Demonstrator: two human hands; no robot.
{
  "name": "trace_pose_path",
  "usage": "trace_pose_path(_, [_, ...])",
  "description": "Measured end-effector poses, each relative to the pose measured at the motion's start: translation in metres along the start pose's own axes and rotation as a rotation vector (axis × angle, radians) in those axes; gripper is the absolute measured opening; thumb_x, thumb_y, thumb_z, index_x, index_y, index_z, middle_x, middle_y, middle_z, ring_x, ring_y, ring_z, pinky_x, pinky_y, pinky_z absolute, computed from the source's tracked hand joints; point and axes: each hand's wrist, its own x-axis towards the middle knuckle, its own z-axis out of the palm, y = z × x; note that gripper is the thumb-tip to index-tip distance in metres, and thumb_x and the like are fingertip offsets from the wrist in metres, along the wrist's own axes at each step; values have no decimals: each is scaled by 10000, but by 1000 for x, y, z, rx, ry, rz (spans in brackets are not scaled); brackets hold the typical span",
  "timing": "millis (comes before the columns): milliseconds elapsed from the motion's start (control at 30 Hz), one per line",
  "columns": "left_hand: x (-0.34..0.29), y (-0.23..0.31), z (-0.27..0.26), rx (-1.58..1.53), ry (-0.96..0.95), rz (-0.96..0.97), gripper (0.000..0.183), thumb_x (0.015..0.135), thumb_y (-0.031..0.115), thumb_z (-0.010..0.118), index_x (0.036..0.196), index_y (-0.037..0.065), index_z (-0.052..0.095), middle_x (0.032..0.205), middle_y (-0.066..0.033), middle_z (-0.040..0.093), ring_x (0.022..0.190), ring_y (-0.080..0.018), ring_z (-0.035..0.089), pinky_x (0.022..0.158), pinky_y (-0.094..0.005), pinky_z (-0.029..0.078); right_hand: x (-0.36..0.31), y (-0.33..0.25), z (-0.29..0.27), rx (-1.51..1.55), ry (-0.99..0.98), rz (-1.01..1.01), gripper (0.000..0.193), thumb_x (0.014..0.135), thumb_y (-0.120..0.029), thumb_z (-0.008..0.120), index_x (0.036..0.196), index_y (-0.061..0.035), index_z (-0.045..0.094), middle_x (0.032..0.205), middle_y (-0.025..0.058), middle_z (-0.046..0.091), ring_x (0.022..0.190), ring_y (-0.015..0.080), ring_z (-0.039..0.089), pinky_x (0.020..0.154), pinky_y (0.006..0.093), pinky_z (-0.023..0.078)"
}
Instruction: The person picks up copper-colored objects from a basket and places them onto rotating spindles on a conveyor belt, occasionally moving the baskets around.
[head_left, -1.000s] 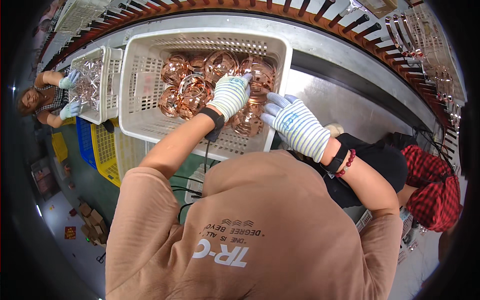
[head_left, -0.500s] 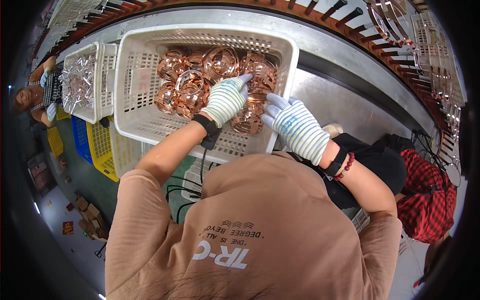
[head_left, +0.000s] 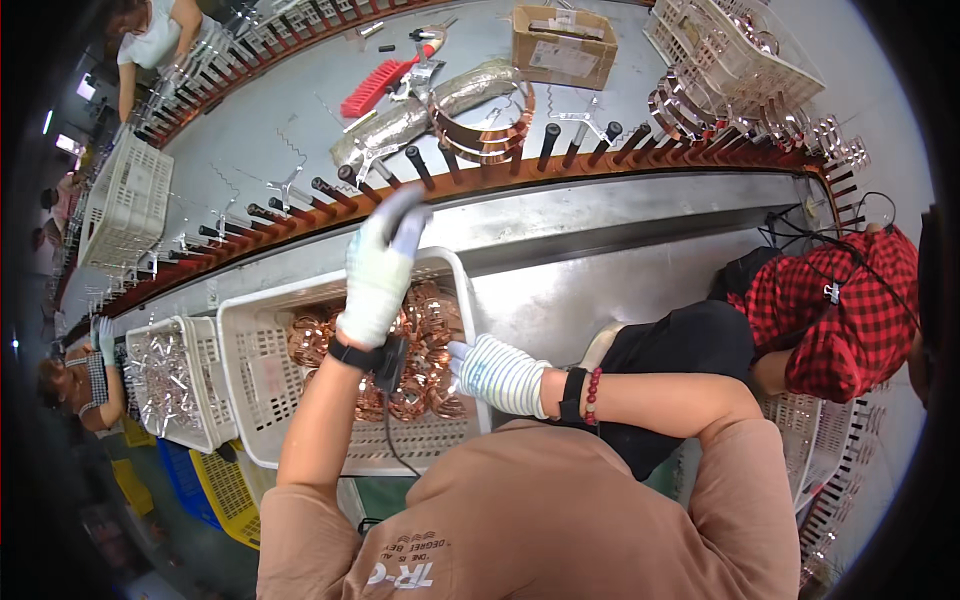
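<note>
My left hand (head_left: 380,275), in a striped glove, is raised over the far side of a white perforated crate (head_left: 240,400). Its fingers are stretched toward the row of dark-tipped pegs (head_left: 415,165) and somewhat blurred; nothing shows in them. My right hand (head_left: 500,375), gloved alike, lies across the crate's right rim, its fingers extended beside the shiny copper-coloured rings (head_left: 430,310) piled inside. Whether those fingertips touch a ring, I cannot tell. Beyond my left hand, a large copper-coloured band (head_left: 485,140) is at the pegs.
The peg rail curves along a grey bench. On the bench are a red brush (head_left: 375,88), a foil-like wrapped roll (head_left: 440,108) and a cardboard box (head_left: 565,50). A crate of silvery parts (head_left: 165,385) stands at left. A person in red check (head_left: 850,300) is at right.
The view has swung up to show the bench. My left hand has left the rings and risen toward the pegs. My right hand remains by the crate's right rim.
</note>
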Motion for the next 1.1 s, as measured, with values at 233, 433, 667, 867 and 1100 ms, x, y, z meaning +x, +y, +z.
trace_pose_path(233, [107, 22, -6, -609, -230, -609, 971, 812, 734, 653, 1373, -34, 459, 1280, -252, 560, 1183, -372, 564, 1009, -512, 487, 5, 9, 1, -52, -41, -58, 155, 868, -177, 629, 925, -134, 766, 934, 6, 703, 1031, 222, 610, 702, 351, 511])
trace_pose_path(433, [97, 73, -6, -212, 137, 17, 214, 918, 143, 645, 1085, 10, 631, 849, -18, 628, 743, -106, 592, 690, -265, 483, 15, 9, 1, -45, -76, -57, 168, 843, -170, 640, 921, -146, 786, 926, 31, 727, 956, 235, 654, 717, 375, 503])
trace_pose_path(667, [64, 169, 103, -141, -116, 295, 422, 970, 146, 551, 1352, -34, 562, 1118, -67, 653, 950, -132, 600, 856, -283, 514, 19, 7, 10, -55, -117, -1, 205, 900, -195, 635, 1012, -117, 788, 1069, 52, 737, 1042, 260, 676, 817, 362, 529])
trace_pose_path(867, [184, 75, 145, -508, 6, -116, 391, 1015, 337, 531, 1253, 25, 530, 1102, -147, 659, 878, -286, 648, 827, -469, 572, 24, 8, 4, 7, -86, 25, 225, 898, -151, 598, 1044, -71, 750, 1019, 143, 717, 928, 282, 700, 763, 393, 550])
trace_pose_path(1100, [220, 37, 87, -659, -317, -543, 309, 929, 205, 538, 1187, 57, 619, 1072, -150, 693, 963, -326, 683, 838, -470, 573, 32, 14, -11, 65, -205, 1, 217, 927, -201, 583, 995, -127, 775, 1008, 46, 726, 932, 240, 697, 764, 370, 548])
